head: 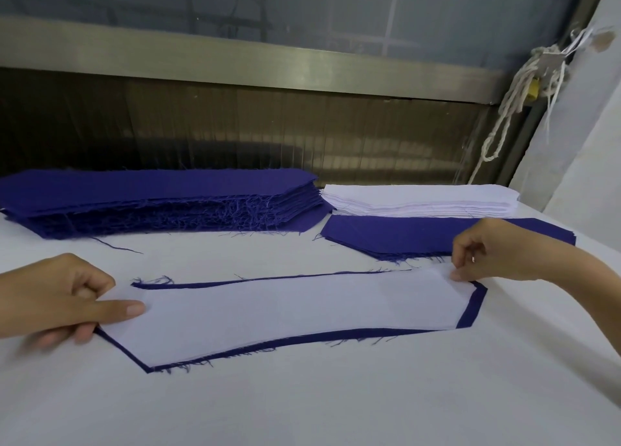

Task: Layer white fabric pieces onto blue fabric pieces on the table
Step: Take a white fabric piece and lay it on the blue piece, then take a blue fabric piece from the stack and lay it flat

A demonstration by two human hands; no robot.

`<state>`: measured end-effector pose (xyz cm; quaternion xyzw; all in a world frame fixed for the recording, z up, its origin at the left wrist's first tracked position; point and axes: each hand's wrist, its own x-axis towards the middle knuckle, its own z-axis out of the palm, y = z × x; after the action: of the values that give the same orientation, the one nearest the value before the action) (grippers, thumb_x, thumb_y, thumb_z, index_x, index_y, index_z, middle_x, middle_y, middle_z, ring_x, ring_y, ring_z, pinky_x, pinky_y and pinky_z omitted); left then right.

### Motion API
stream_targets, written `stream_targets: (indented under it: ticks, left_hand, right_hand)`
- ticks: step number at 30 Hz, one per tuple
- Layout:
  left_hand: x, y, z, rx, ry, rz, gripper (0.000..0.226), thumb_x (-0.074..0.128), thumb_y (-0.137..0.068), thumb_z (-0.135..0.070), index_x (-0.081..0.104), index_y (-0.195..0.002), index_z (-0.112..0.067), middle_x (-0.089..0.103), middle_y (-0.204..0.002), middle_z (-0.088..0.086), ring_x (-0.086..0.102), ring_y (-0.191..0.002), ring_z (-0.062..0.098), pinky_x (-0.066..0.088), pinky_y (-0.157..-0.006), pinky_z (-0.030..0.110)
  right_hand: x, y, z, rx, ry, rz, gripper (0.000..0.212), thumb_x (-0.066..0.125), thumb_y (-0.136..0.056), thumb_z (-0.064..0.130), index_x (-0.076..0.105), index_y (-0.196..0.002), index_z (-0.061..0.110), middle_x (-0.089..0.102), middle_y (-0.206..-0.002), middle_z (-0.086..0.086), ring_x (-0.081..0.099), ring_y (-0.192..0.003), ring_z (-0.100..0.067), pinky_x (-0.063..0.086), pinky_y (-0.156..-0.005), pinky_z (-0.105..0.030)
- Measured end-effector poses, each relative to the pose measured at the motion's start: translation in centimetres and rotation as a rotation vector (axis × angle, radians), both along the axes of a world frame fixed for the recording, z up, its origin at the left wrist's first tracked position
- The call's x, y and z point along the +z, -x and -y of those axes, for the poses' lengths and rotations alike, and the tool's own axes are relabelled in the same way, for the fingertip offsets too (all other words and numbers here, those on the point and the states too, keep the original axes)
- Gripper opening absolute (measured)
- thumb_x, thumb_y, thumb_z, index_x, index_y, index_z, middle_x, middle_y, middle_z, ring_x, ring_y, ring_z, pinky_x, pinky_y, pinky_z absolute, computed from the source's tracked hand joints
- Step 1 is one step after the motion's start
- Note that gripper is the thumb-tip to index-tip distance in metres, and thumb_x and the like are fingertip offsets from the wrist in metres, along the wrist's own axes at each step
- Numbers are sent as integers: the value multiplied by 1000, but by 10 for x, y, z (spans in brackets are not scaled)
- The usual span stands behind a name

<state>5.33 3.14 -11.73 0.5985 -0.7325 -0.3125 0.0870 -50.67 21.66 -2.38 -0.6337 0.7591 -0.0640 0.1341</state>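
A long white fabric piece (285, 311) lies on top of a blue fabric piece (470, 308), whose frayed edges show as a border all round. My left hand (64, 298) pinches the white piece's left end between thumb and fingers. My right hand (494, 251) pinches its far right corner. Behind, a tall stack of blue pieces (151, 200) sits at the left. A stack of white pieces (420, 200) sits at the right, with a low pile of blue pieces (396, 234) in front of it.
The table (302, 405) is covered in white cloth. A dark corrugated panel (235, 126) and a metal rail (235, 62) run along the back. A knotted white rope (514, 93) hangs at the right by a pale wall (591, 126).
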Motion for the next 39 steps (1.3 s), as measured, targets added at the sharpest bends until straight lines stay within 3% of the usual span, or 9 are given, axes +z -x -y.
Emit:
stream_targets:
  ticks: [4, 8, 14, 20, 28, 32, 35, 39]
  left_hand:
    - [0, -2, 1, -2, 8, 32, 73, 81, -53, -78, 61, -58, -7, 65, -55, 22, 59, -44, 34, 48, -56, 24]
    - [-1, -4, 3, -4, 13, 41, 75, 81, -52, -78, 59, -57, -7, 64, -54, 22, 58, -43, 32, 46, -55, 23]
    - [-1, -3, 4, -14, 15, 57, 74, 81, -53, -78, 59, -58, -7, 65, -55, 23, 58, -45, 38, 47, -56, 24]
    - [-5, -5, 10, -33, 35, 55, 74, 80, -53, -79, 59, -58, -8, 64, -54, 22, 55, -42, 24, 47, -54, 23]
    - [-46, -44, 46, 38, 5, 81, 70, 80, -61, -74, 57, -61, -8, 62, -53, 25, 53, -39, 37, 49, -47, 23]
    - [-62, -57, 62, 51, -14, 73, 69, 83, -61, -69, 54, -61, -7, 61, -53, 27, 52, -37, 38, 51, -49, 36]
    - [-55, -49, 52, 50, -16, 69, 69, 81, -61, -72, 56, -61, -8, 61, -52, 25, 54, -37, 34, 46, -44, 18]
    - [-37, -32, 34, 41, 15, 44, 70, 80, -60, -75, 56, -60, -8, 61, -51, 23, 53, -38, 35, 45, -51, 15]
  right_hand:
    - [0, 1, 0, 18, -43, 44, 17, 77, -84, 12, 70, -75, 24, 69, -75, 7, 62, -73, -11, 54, -71, -23]
    - [-1, 8, -1, -24, -50, 217, 11, 79, -83, 13, 71, -87, 19, 73, -77, 5, 65, -67, -5, 51, -61, -16]
    - [-4, 19, 4, -35, -100, 300, 15, 75, -88, 23, 68, -101, 21, 76, -79, -4, 66, -69, -5, 47, -58, -12]
    - [-5, 23, 5, -30, -112, 370, 25, 80, -81, 17, 68, -104, 16, 75, -84, -11, 66, -70, -9, 48, -56, -16]
    - [-6, 23, 4, -31, -84, 389, 21, 80, -82, 12, 69, -99, 12, 74, -83, -15, 64, -64, -14, 50, -56, -18]
    - [-7, 23, 5, -26, -75, 386, 21, 80, -82, 13, 68, -99, 11, 74, -81, -15, 63, -61, -15, 50, -55, -18]
    - [-8, 24, 6, -27, -69, 382, 20, 79, -81, 14, 68, -98, 11, 74, -81, -13, 65, -64, -18, 51, -55, -18]
    - [-9, 24, 7, -25, -62, 375, 20, 80, -81, 13, 68, -98, 12, 74, -81, -12, 67, -65, -17, 52, -56, -19]
